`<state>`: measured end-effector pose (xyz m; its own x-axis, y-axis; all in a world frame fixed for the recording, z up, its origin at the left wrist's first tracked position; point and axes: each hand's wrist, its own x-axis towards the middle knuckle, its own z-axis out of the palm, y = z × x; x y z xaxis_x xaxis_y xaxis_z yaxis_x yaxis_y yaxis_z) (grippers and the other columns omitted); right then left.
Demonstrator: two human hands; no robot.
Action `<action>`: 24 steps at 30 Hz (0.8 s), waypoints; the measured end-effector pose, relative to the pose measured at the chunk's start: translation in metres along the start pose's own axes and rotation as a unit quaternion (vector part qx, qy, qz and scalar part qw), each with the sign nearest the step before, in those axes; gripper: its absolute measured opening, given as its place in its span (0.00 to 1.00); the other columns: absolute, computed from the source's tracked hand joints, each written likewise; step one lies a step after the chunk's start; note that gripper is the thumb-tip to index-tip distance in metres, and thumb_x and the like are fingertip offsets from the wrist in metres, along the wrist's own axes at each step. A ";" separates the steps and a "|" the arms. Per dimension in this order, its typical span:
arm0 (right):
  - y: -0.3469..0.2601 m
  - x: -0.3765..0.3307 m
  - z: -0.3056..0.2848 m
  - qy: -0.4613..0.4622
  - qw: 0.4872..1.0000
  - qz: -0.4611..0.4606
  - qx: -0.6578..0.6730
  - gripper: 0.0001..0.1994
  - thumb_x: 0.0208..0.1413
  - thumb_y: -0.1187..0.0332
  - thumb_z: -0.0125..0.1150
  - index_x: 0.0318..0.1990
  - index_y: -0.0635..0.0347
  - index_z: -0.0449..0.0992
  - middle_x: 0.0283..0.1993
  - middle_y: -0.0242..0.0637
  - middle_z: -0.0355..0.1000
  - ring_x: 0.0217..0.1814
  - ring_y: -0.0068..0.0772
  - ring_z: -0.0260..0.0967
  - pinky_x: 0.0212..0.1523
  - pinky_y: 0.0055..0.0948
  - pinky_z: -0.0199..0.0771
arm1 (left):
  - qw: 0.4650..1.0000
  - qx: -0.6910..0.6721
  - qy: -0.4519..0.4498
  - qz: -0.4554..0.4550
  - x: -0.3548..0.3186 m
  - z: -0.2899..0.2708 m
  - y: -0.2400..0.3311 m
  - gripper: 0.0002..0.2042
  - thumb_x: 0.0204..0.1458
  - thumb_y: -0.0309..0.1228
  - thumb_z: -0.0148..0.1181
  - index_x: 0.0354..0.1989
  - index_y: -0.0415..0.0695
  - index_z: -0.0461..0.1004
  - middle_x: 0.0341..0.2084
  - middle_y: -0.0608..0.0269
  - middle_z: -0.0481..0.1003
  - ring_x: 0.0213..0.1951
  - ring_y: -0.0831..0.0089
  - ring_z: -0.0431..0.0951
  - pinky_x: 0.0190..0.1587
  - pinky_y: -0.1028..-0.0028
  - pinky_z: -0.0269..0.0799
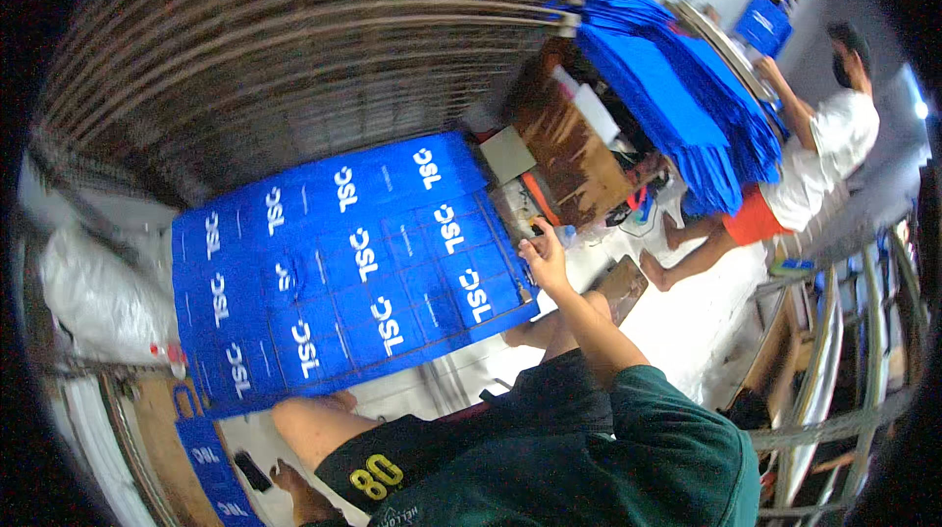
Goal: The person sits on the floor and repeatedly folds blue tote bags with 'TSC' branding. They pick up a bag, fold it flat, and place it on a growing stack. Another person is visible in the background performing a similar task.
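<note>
- Reaching out, right hand [543, 257] is hovering with fingers spread wide and nothing held, at the edge of laid-out blue printed fabric sheets [343, 272].
- Left hand is staying out of view.
- Sheets are already covering the rack in rows; a tall blue fabric stack [677, 105] is waiting beyond, likely unprocessed.

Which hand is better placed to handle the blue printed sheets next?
Probably the right hand: it is raised, fingers loose, at the right edge of the blue sheets. The left hand is not in view.

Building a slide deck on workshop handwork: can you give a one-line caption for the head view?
Right hand at the edge of a blue printed sheet; a co-worker sorts blue bags nearby.
</note>
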<state>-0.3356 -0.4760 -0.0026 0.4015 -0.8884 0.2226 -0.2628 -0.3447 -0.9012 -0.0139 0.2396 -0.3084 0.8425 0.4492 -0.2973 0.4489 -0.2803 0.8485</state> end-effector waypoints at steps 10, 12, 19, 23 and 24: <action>-0.052 -0.017 -0.157 0.159 0.987 -0.015 0.020 0.12 0.51 0.71 0.57 0.44 0.59 0.70 0.30 0.34 0.72 0.32 0.22 0.69 0.32 0.23 0.67 | 0.988 0.128 -0.086 0.031 0.018 -0.002 0.159 0.19 0.44 0.33 0.62 0.44 0.40 0.67 0.18 0.64 0.68 0.17 0.75 0.66 0.16 0.76 0.59; -0.047 -0.028 -0.168 0.177 0.983 -0.038 -0.019 0.12 0.51 0.71 0.56 0.44 0.59 0.70 0.29 0.35 0.72 0.32 0.21 0.69 0.31 0.23 0.67 | 0.975 0.061 -0.206 0.052 0.013 0.032 0.197 0.19 0.44 0.33 0.62 0.44 0.40 0.67 0.18 0.64 0.69 0.16 0.76 0.66 0.15 0.77 0.59; 0.037 -0.109 -0.143 0.046 0.978 0.099 -0.177 0.12 0.46 0.66 0.57 0.39 0.58 0.74 0.33 0.44 0.73 0.36 0.43 0.71 0.39 0.36 0.70 | 0.816 0.064 -0.448 0.360 -0.290 0.159 0.322 0.08 0.43 0.25 0.60 0.33 0.39 0.74 0.33 0.60 0.73 0.39 0.71 0.72 0.44 0.72 0.66; -0.013 -0.108 -0.136 -0.019 0.955 0.116 -0.274 0.11 0.47 0.63 0.54 0.36 0.58 0.74 0.36 0.46 0.73 0.36 0.50 0.71 0.40 0.41 0.70 | 0.645 0.197 -0.645 0.359 -0.422 0.163 0.293 0.25 0.41 0.34 0.65 0.50 0.44 0.67 0.37 0.59 0.74 0.38 0.70 0.74 0.40 0.70 0.71; -0.016 -0.109 -0.138 -0.035 0.946 0.125 -0.297 0.11 0.48 0.62 0.54 0.35 0.59 0.74 0.35 0.47 0.72 0.35 0.50 0.71 0.40 0.41 0.70 | 0.588 0.237 -0.679 0.369 -0.432 0.170 0.279 0.27 0.42 0.39 0.65 0.51 0.44 0.66 0.36 0.58 0.74 0.39 0.69 0.74 0.42 0.69 0.70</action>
<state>-0.4967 -0.4153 0.0391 0.3124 -0.9499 -0.0134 -0.7962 -0.2541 -0.5492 -0.2020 -0.1771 -0.0179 0.1754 -0.9461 -0.2724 -0.4278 -0.3224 0.8444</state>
